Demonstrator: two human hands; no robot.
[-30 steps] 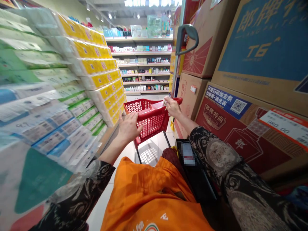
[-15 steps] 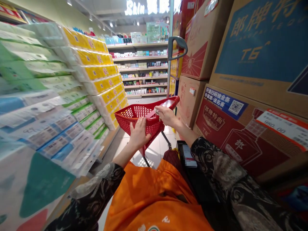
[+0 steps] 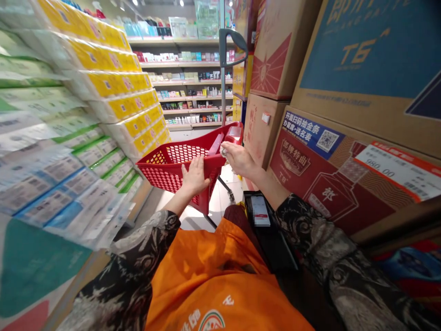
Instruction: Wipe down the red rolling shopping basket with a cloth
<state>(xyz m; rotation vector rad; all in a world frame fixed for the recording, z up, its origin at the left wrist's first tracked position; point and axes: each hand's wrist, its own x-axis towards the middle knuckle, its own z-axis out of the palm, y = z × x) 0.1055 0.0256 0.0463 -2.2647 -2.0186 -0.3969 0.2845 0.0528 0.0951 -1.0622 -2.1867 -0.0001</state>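
Note:
A red plastic shopping trolley basket (image 3: 168, 177) with holes in its walls stands in front of me. My left hand (image 3: 195, 175) lies on its near rim with the fingers stretched out and the thumb apart. At the right end of that rim, my right hand (image 3: 237, 158) is closed around a crumpled white cloth (image 3: 223, 150), pressing it against the red plastic. Most of the cloth is hidden by the fingers. A pinkish flat bar (image 3: 215, 144) and a shiny red panel (image 3: 234, 134) belong to the trolley's top, just beyond my right hand.
Stacked tissue packs (image 3: 113, 87) line the left side. Large cartons (image 3: 320, 184) with a price tag (image 3: 396, 170) rise on the right. A grey loop handle (image 3: 223, 48) on a pole stands behind the trolley. Shelves (image 3: 189, 82) of small goods fill the back. A phone (image 3: 260, 211) lies near my right forearm.
My view has shifted, so the trolley and shelves appear further left and higher. My left hand stays on the rim; my right hand keeps the cloth at the rim's right end.

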